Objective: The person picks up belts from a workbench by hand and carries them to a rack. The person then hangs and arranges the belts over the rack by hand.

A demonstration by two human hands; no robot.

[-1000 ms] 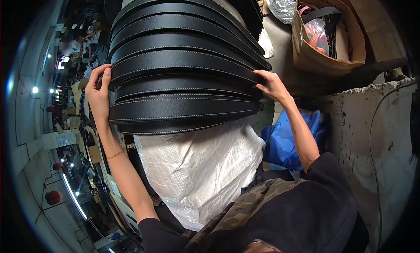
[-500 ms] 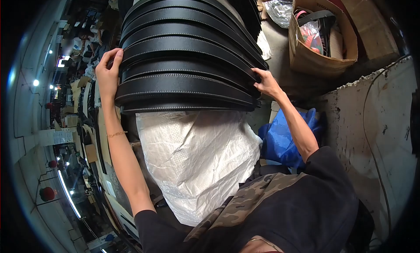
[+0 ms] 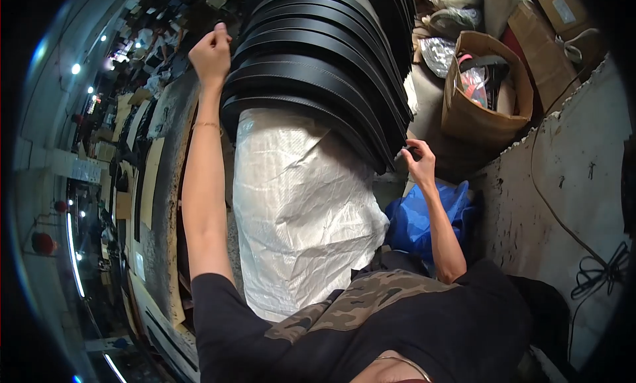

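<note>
Several black straps (image 3: 298, 75) with pale stitched edges lie overlapped in curved rows across a rounded bundle. White woven plastic sheeting (image 3: 298, 204) covers the bundle on the side towards me. My left hand (image 3: 212, 58) is raised beside the straps' left ends, fingers curled and thumb up; whatever is in it, if anything, is hidden. At the right ends of the straps is my right hand (image 3: 421, 161), with thumb and forefinger pinched at a dark strap tip.
An open cardboard box (image 3: 487, 108) with mixed items stands at right, above a blue bag (image 3: 430, 217). A rough-edged pale wall (image 3: 550, 204) runs along my right. Long boards (image 3: 165, 197) lie at left. People are far off at upper left.
My left hand has come off the straps' left side and moved up, its fingers curling in. My right hand is lower along the strap ends. The view has shifted, and more white sheeting shows.
</note>
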